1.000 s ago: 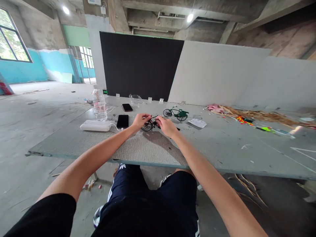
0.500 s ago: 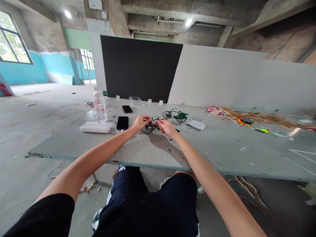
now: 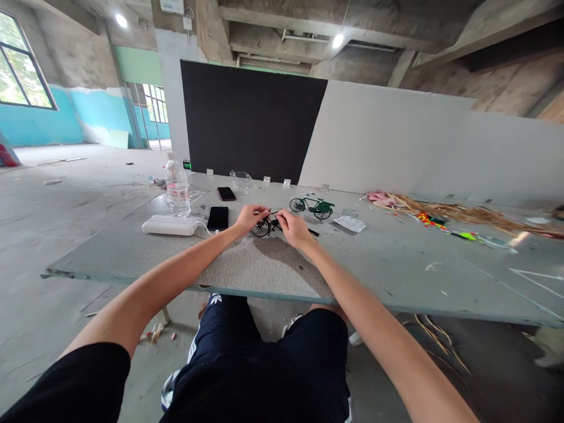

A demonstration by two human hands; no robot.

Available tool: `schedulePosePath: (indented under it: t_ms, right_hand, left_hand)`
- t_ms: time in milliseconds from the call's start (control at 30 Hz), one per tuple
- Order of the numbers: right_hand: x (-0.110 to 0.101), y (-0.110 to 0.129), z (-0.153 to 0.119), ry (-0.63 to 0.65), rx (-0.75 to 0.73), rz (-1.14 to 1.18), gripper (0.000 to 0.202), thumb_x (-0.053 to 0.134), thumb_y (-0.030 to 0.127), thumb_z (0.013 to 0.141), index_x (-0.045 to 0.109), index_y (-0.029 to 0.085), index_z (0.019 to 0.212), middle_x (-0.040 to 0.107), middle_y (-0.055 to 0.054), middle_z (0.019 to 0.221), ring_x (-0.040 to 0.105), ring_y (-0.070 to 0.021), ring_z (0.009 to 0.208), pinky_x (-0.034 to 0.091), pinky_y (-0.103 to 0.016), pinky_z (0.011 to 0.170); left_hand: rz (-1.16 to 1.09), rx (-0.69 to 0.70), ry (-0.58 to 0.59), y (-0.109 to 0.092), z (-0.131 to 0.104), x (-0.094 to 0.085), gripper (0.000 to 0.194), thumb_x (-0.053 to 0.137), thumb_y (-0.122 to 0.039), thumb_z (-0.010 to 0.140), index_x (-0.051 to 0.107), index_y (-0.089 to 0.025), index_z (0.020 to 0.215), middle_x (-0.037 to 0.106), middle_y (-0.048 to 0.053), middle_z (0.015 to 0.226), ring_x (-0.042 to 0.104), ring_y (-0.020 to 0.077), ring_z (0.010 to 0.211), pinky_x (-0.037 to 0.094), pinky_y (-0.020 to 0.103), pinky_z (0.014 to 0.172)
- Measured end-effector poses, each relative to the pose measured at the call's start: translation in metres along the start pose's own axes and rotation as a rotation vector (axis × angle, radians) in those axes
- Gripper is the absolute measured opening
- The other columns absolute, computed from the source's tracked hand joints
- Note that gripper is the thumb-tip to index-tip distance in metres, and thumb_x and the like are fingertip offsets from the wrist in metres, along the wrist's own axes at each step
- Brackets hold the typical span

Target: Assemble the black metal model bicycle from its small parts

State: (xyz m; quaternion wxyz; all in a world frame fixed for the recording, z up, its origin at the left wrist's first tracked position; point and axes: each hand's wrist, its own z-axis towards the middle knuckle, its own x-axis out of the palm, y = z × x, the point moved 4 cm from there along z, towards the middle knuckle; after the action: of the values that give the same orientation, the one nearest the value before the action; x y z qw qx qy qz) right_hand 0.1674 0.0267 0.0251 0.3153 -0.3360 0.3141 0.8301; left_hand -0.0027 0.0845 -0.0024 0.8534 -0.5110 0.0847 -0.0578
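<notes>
A small black model bicycle (image 3: 261, 228) stands on the table between my hands, its spoked wheel showing under my left fingers. My left hand (image 3: 250, 218) is closed on its upper part at the left. With thumb and fingers pinched, my right hand (image 3: 293, 227) is at the bicycle's right upper side; what is between those fingertips is too small to make out, and this hand hides much of the bicycle's right part. Just behind stands a green model bicycle (image 3: 312, 205), touched by neither hand.
Left on the table (image 3: 379, 264) are a water bottle (image 3: 178, 191), a white power strip (image 3: 170, 225) and two phones (image 3: 218, 218). Right of the green bicycle lie white paper (image 3: 350, 223) and dry strips (image 3: 458, 214). Black and white panels stand behind.
My right hand has shifted slightly left and up along the black bicycle, covering more of its right side. My left hand keeps its hold. The view has shifted slightly.
</notes>
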Motion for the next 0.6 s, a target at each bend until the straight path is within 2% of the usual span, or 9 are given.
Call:
schedulePosePath:
  t_ms: [67,133,200,267,367,500,600]
  right_hand:
    - [0.005,-0.008,0.001,0.059,0.139,0.281,0.025,0.044,0.042,0.098,0.058,0.022,0.093,0.051,0.001,0.062,0.047,-0.0176,0.056,0.034,-0.029,0.059]
    - [0.013,-0.014,0.002,0.157,0.285,0.518,0.025,0.045,0.045,0.096,0.054,0.023,0.089,0.038,0.006,0.056,0.038,-0.0152,0.049,0.032,-0.028,0.053]
    - [0.018,-0.016,0.001,0.197,0.366,0.61,0.026,0.046,0.048,0.095,0.052,0.023,0.089,0.037,0.007,0.057,0.037,-0.0143,0.048,0.033,-0.028,0.052]
    - [0.015,-0.015,0.002,0.126,0.344,0.508,0.024,0.049,0.046,0.093,0.052,0.022,0.091,0.048,0.004,0.064,0.046,-0.0153,0.055,0.037,-0.028,0.057]
    - [0.006,-0.007,0.002,0.038,0.168,0.184,0.017,0.046,0.036,0.097,0.055,0.021,0.1,0.063,-0.004,0.08,0.056,-0.0186,0.069,0.039,-0.029,0.065]
    - [0.0,0.001,0.0,0.041,-0.024,-0.203,0.024,0.037,0.03,0.103,0.058,0.022,0.107,0.069,-0.01,0.091,0.06,-0.0237,0.082,0.037,-0.03,0.067]
    - [-0.001,0.002,0.0,-0.009,-0.079,-0.307,0.026,0.037,0.031,0.104,0.061,0.022,0.1,0.07,-0.013,0.094,0.06,-0.0267,0.095,0.039,-0.031,0.072]
  left_hand:
    - [0.021,0.003,0.018,-0.001,0.001,0.0,0.037,0.077,-0.048,0.074,0.074,-0.014,0.087,0.074,0.007,0.083,0.067,0.0174,0.074,0.05,0.028,0.07]
    - [0.068,0.018,0.027,-0.002,0.001,-0.001,0.035,0.076,-0.046,0.076,0.075,-0.014,0.089,0.075,0.008,0.084,0.066,0.0173,0.074,0.05,0.029,0.072]
    - [0.115,0.043,0.024,-0.003,0.002,-0.002,0.032,0.074,-0.044,0.078,0.076,-0.014,0.089,0.076,0.008,0.087,0.066,0.0176,0.077,0.05,0.029,0.074]
    - [0.127,0.048,0.009,-0.004,0.002,-0.003,0.031,0.073,-0.043,0.079,0.076,-0.014,0.088,0.076,0.009,0.087,0.065,0.0178,0.078,0.049,0.029,0.076]
    - [0.078,0.015,-0.029,-0.001,0.002,-0.004,0.032,0.074,-0.044,0.078,0.076,-0.014,0.088,0.075,0.008,0.085,0.065,0.0175,0.077,0.049,0.029,0.074]
    - [0.03,0.003,-0.054,0.003,0.002,-0.003,0.03,0.075,-0.044,0.076,0.075,-0.015,0.085,0.075,0.007,0.084,0.065,0.0175,0.076,0.048,0.029,0.074]
    - [0.032,-0.002,-0.068,0.003,0.002,-0.002,0.029,0.076,-0.043,0.076,0.075,-0.016,0.084,0.074,0.007,0.081,0.065,0.0185,0.078,0.048,0.029,0.075]
